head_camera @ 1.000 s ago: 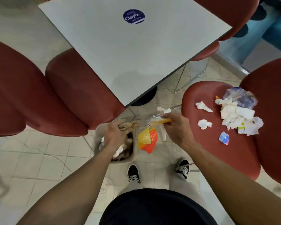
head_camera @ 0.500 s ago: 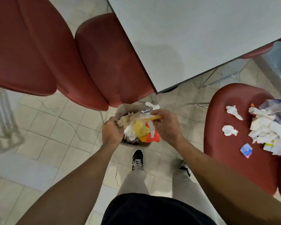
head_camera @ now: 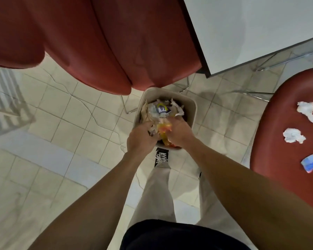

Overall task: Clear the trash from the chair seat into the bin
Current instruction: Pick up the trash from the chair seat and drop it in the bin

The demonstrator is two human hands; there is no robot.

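Both hands meet over the bin (head_camera: 193, 107), side by side and touching the trash heaped in it. The left hand (head_camera: 141, 140) curls its fingers into crumpled paper (head_camera: 153, 131) at the bin's 7 o'clock rim. The right hand (head_camera: 179, 131) presses on an orange-yellow wrapper (head_camera: 164, 127); whether its fingers clasp the wrapper cannot be told. A clear bag (head_camera: 160, 110) with a blue label lies on top of the heap, toward 12 o'clock from the hands. The bin stands on the tiled floor (head_camera: 79, 114), just ahead of a black shoe (head_camera: 161, 156). At 3 o'clock, a red chair seat (head_camera: 278, 141) carries two paper wads (head_camera: 306, 110) (head_camera: 294, 135) and a blue scrap (head_camera: 309, 163). The white desk (head_camera: 251, 29) lies at 1 o'clock.
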